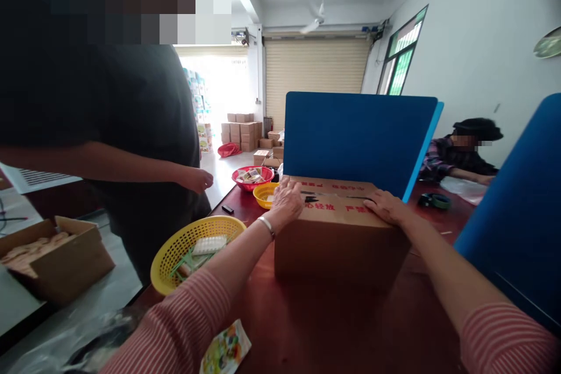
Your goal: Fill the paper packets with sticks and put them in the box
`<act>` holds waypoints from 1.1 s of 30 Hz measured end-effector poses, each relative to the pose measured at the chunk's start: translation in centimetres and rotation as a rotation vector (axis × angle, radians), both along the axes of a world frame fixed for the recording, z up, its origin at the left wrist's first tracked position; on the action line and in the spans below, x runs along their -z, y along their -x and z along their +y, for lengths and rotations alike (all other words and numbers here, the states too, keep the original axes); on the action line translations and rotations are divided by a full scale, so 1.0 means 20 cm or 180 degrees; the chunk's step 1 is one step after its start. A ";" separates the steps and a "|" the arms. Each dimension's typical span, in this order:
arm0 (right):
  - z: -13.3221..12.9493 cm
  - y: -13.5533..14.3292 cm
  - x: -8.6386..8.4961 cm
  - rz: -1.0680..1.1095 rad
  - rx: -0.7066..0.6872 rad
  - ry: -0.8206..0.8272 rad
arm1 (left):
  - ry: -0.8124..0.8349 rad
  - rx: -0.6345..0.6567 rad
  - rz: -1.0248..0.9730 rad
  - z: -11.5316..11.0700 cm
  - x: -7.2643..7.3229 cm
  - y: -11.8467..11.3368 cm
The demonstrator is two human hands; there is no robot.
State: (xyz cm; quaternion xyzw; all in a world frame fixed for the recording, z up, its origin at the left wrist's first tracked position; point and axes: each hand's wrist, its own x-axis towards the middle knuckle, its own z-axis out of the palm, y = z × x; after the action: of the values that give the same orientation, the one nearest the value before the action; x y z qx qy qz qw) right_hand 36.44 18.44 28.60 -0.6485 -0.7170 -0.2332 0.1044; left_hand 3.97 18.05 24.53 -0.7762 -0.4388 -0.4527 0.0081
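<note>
A brown cardboard carton [342, 251] with red printing stands on the dark red table [307, 339]. Its top flaps are folded inward, with narrow dark gaps or marks along the seam. On the upper left edge lies my left hand [287, 201], a band round its wrist, fingers extended over the flap. My right hand [385, 207] rests on the upper right corner, its fingers laid flat across the top. Both palms touch the carton; neither hand is wrapped round anything. Close behind the carton rises a blue divider panel [359, 134].
A yellow basket [160, 263] with packets stands left, near a colourful packet [225, 350]. Farther back are a smaller yellow basket [260, 201] and a red basket [249, 187]. A person [144, 111] stands at left beside an open carton [74, 263]; another person [438, 158] works at right.
</note>
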 end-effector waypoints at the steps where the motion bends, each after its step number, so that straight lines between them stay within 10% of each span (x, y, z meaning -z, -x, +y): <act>1: 0.00 0.01 0.00 -0.0013 0.0042 -0.0032 | 0.0116 0.0077 0.0187 0.03 -0.02 -0.03; 10: -0.04 0.22 0.01 0.0406 -0.0504 -0.0476 | 0.0254 0.0602 -0.0011 0.17 -0.04 0.02; 17: -0.14 0.79 0.14 0.3653 -0.1884 0.0050 | 0.0071 0.1166 -0.1619 0.04 -0.05 -0.19; 21: -0.12 0.87 0.10 0.4719 -0.1846 -0.0643 | -0.0225 0.1261 -0.1009 -0.02 -0.10 -0.25; 25: -0.10 0.62 -0.04 0.3642 -0.1234 -0.0569 | 0.0078 0.0130 0.0524 0.08 -0.16 -0.13; 28: -0.10 0.41 -0.13 0.2012 -0.0246 -0.0004 | 0.0233 0.0033 0.0980 0.18 -0.15 -0.08; 33: -0.05 0.38 -0.20 0.0156 -0.0473 0.0238 | 0.0231 -0.0129 0.1234 0.27 -0.11 -0.13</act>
State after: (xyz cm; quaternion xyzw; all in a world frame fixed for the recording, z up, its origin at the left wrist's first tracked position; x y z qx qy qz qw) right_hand 28.78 17.50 32.56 -0.6026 -0.7686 -0.1819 0.1147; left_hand 6.57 23.46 26.76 -0.8396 -0.4606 -0.2784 0.0737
